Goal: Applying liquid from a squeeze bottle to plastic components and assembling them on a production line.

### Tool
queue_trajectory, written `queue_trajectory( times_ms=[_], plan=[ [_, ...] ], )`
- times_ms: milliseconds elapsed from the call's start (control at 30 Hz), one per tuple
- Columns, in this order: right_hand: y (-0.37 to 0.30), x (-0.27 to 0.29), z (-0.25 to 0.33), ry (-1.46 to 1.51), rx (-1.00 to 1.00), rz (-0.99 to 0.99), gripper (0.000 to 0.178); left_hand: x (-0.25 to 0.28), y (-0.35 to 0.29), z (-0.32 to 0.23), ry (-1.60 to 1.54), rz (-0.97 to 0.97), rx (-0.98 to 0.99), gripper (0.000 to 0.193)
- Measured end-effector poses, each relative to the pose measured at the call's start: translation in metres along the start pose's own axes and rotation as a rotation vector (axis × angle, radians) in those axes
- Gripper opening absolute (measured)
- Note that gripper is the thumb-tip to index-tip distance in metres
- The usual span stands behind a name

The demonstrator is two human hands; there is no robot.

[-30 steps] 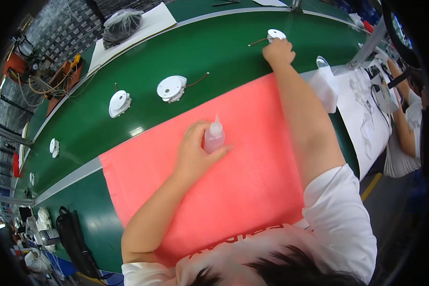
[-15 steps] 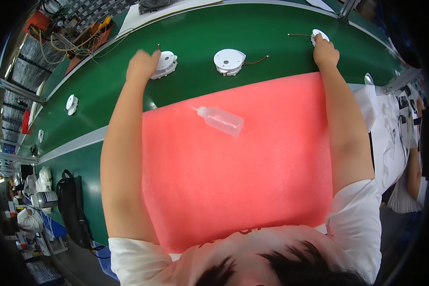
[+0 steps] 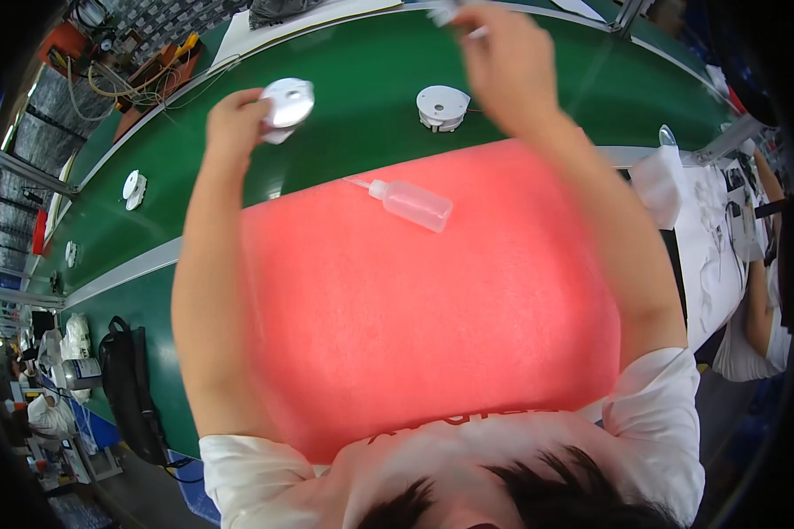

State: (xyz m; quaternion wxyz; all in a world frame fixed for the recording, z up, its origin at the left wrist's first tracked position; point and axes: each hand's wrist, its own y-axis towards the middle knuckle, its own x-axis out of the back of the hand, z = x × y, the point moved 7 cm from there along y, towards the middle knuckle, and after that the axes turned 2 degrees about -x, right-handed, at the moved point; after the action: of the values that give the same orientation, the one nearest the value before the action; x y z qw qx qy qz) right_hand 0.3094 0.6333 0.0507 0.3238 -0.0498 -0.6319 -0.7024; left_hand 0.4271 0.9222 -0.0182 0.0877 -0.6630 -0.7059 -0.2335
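Observation:
My left hand (image 3: 236,126) grips a white round plastic housing (image 3: 289,101) by its left edge, tilted above the green bench. High up near the far edge of the bench, my right hand (image 3: 509,69) is closed on a white part (image 3: 445,12). Fingers and blur hide most of that part, so its full shape does not show. Between the two hands, another white round housing (image 3: 442,104) lies on the green surface, with a thin wire at its right side. A translucent squeeze bottle (image 3: 417,205) with a thin nozzle lies on the pink mat (image 3: 432,309).
More white housings stand farther left, one nearer (image 3: 134,189) and one beyond (image 3: 71,254). A black bag (image 3: 131,388) is at lower left. Cables and an orange device (image 3: 66,44) occupy the far left corner. Another person's arm (image 3: 759,304) shows at right.
My right hand has swung left and upward from the far right, and the housing there has left its spot. My left hand has lifted its housing and tilted it, moving slightly left.

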Motion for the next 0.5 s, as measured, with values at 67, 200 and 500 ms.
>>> queue_trajectory(
  times_ms=[67,200,500],
  plan=[
    [-0.024,-0.006,0.086,0.055,0.192,0.292,0.012,0.053,-0.025,-0.003,0.154,-0.08,-0.083,0.029],
    [-0.117,-0.005,0.167,0.315,0.618,0.356,0.008,0.134,-0.065,0.022,0.4,0.043,0.064,0.028],
    [-0.106,-0.01,0.159,0.258,0.39,0.647,0.026,0.194,-0.185,0.082,0.277,0.278,0.303,0.017]
  ],
)
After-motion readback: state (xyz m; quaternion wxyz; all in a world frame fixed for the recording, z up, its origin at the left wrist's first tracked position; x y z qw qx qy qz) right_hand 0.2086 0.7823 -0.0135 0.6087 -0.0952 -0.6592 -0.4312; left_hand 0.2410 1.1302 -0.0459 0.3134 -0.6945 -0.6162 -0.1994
